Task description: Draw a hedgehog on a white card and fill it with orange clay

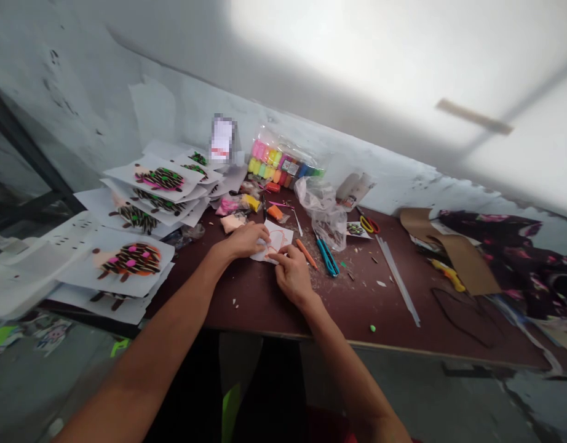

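Label (290, 167) on colourful pack (266, 161) illegibly small; fingers (283, 258) touch paper (280, 235).

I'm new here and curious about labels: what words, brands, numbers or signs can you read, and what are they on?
None can be read.
Colourful pack: markings too small and blurred.
Phone: blurred into squares, nothing legible.
Elsewhere: no readable text.

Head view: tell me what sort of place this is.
Probably a craft workspace: hedgehog pictures piled up, plus scissors and what seems a clay pack on the table.
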Demonstrator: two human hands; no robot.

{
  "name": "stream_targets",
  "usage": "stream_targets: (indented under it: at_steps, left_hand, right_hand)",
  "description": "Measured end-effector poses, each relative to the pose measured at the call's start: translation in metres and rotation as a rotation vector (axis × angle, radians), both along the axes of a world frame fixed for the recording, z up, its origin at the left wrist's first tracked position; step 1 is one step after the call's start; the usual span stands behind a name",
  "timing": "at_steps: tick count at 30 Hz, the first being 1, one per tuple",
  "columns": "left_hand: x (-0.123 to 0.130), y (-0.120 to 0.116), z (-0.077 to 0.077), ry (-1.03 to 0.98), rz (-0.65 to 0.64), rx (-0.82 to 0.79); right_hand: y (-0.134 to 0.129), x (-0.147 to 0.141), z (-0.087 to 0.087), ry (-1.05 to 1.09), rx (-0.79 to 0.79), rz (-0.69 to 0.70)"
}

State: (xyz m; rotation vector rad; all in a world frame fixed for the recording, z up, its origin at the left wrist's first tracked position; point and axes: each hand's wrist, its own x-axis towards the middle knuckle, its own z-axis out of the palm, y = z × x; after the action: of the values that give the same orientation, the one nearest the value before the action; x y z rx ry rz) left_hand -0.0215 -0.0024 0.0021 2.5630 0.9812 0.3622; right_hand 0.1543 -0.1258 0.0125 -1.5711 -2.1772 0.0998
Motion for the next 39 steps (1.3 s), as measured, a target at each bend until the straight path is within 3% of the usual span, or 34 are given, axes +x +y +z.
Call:
stream_targets:
  at_steps: [18,32,39]
  left_hand:
    - [-0.0003,-0.0014,0.0016,0.001,-0.002,-0.011]
    - [0.0004,-0.0024,0.0020,0.000,0.009,-0.015]
    - [0.0002,-0.0002,-0.0006,0.002,0.000,-0.001]
  right_hand:
    - [-0.0043,-0.0057,0.0047,-0.113,-0.062,0.059]
    - [-0.0031,-0.0083,0.0065,-0.201,-0.054,0.020]
    - [-0.0018,-0.0071,0.0038,-0.097,-0.079,0.062]
